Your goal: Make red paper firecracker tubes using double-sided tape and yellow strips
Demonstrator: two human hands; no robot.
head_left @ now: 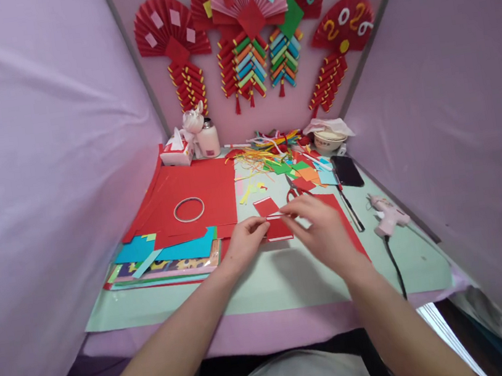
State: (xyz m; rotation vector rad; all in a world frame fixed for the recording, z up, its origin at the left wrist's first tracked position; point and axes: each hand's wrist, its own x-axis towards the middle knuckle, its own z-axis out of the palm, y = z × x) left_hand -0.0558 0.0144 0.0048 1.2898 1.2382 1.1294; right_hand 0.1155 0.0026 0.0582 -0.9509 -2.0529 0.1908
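Note:
Between my hands is a small red paper piece (279, 229) with white strips along its top and bottom edges. My left hand (249, 237) pinches it at the left side, thumb and fingers together. At its upper right, the fingers of my right hand (314, 222) are closed by the end of the top white strip; whether they grip the strip or the paper is too small to tell. Just beyond lies another small red paper piece (266, 206) with a white edge. Red-handled scissors (293, 193) lie behind my right hand, partly hidden by it.
Large red sheets (204, 185) with a ring-shaped tape roll (189, 210) lie left, above blue paper (184, 247). Paper scraps and yellow strips (256, 156) fill the back. On the right are a black phone (347, 171), a dark pen-like tool (351, 208) and a corded glue gun (388, 215).

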